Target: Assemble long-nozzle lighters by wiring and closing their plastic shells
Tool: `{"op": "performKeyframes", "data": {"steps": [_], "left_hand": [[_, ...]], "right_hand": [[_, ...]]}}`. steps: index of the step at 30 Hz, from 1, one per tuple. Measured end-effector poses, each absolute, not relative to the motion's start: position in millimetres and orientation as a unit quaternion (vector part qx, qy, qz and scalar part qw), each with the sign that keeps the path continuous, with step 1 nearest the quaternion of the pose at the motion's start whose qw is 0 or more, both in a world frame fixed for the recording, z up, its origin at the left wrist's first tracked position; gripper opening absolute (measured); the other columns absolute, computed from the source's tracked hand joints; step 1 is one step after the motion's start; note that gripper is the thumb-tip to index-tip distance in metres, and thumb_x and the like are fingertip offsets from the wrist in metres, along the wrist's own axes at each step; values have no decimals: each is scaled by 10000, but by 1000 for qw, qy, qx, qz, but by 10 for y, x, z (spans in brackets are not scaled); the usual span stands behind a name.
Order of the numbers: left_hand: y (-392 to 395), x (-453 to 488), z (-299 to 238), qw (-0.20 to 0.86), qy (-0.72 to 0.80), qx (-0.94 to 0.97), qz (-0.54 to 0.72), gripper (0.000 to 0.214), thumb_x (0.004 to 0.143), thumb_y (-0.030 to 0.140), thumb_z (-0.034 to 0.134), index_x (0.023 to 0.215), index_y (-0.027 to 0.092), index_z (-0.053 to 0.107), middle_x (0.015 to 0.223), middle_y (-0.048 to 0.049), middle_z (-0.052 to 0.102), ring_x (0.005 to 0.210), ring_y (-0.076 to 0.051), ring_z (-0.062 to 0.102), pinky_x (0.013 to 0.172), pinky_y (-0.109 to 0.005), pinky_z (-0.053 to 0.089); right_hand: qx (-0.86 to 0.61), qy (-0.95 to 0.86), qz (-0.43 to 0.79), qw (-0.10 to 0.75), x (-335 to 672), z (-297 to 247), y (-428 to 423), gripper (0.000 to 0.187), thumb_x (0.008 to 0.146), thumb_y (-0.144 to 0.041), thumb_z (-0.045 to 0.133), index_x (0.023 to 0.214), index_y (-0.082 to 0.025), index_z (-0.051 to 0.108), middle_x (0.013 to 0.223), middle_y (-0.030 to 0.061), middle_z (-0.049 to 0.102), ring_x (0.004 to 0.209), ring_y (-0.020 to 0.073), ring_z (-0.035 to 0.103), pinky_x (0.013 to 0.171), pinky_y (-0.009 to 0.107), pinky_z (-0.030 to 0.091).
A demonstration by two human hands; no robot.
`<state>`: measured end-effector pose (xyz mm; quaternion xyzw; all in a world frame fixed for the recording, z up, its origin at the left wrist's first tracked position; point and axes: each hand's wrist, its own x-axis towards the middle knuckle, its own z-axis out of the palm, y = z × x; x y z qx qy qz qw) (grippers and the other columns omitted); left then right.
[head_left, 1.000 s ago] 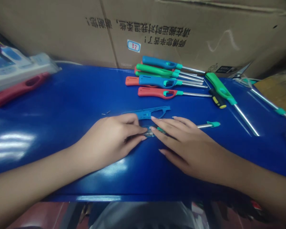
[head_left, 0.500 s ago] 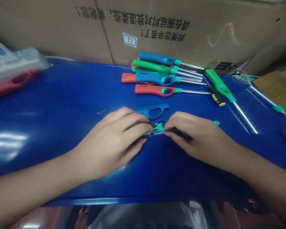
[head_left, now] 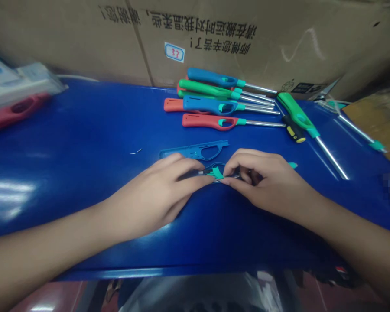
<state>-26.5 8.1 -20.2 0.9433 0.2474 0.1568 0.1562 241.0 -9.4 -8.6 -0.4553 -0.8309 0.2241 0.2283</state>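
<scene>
An opened blue gas lighter half with a green trigger [head_left: 217, 173] lies on the table between my hands, its inner parts showing. My left hand [head_left: 156, 190] is closed on its left end, thumb and fingertips beside the trigger. My right hand [head_left: 269, 180] pinches at the trigger's right side, near the metal tube; the exact part in its fingertips is hidden. A green tip [head_left: 293, 165] shows beyond the right hand. Just behind lies the separate blue shell half [head_left: 195, 151], hollow side up. Two small screws [head_left: 139, 150] rest to its left.
Several assembled lighters [head_left: 211, 121] in red, blue, green and orange lie at the back. A black and yellow screwdriver [head_left: 295, 132] and a green lighter [head_left: 297, 113] are right of them. A cardboard box [head_left: 84, 43] stands behind; a red lighter [head_left: 19, 110] lies far left.
My left hand has shifted slightly along the lighter, its thumb now closer to the trigger. My right hand's fingers have changed their hold, and the dark piece under them shows less. The view moved slightly.
</scene>
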Motion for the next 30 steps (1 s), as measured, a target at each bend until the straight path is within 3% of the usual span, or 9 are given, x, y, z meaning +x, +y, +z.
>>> {"op": "performKeyframes", "data": {"steps": [2, 6, 11, 15, 17, 26, 30], "left_hand": [[84, -257, -198, 157, 245, 944, 154, 423, 1067, 132, 488, 1443, 257, 636, 1331, -99, 659, 1141, -276, 597, 972, -435, 535], [90, -256, -200, 150, 242, 946, 152, 437, 1049, 115, 498, 1431, 259, 653, 1343, -106, 652, 1124, -285, 600, 959, -455, 553], [94, -266, -197, 108, 226, 956, 151, 434, 1044, 122, 503, 1436, 214, 663, 1336, -152, 652, 1134, -313, 602, 957, -488, 565], [99, -269, -188, 87, 221, 961, 145, 421, 1058, 151, 499, 1444, 198, 658, 1322, -165, 660, 1119, -325, 610, 939, -508, 578], [104, -268, -189, 84, 218, 962, 143, 423, 1056, 156, 504, 1451, 199, 652, 1326, -164, 661, 1125, -329, 610, 940, -510, 581], [126, -256, -216, 64, 210, 965, 145, 449, 1048, 149, 506, 1480, 180, 626, 1341, -178, 657, 1100, -326, 608, 932, -501, 584], [137, -264, -225, 64, 206, 965, 151, 447, 1045, 140, 507, 1470, 198, 633, 1355, -155, 672, 1099, -313, 621, 947, -492, 584]], "right_hand": [[-474, -810, 249, 239, 2395, -86, -89, 106, 890, -112, 757, 864, -202, 706, 804, -50, 637, 539, 54, 452, 509, 220, 380], [-463, -810, 269, 239, 2397, -82, -85, 109, 896, -104, 733, 854, -205, 729, 874, -35, 683, 584, 54, 492, 540, 210, 409], [-469, -814, 237, 247, 2418, -131, -67, 53, 917, -157, 749, 925, -206, 730, 795, -44, 666, 545, 63, 490, 524, 219, 413], [-397, -874, 177, 218, 2488, -139, -16, 69, 1007, -184, 653, 1041, -179, 713, 990, 36, 732, 848, 142, 681, 750, 252, 516], [-362, -891, 187, 199, 2536, -107, 16, 128, 1032, -159, 598, 1086, -172, 714, 1064, 62, 742, 980, 171, 704, 853, 270, 527], [-383, -886, 186, 182, 2559, -37, 37, 134, 1008, -162, 616, 1044, -184, 743, 1018, 59, 727, 922, 192, 698, 791, 313, 533], [-348, -887, 170, 251, 2612, -106, 146, 256, 1012, -133, 571, 1172, -207, 755, 1140, 100, 712, 1096, 228, 671, 970, 379, 535]]}}
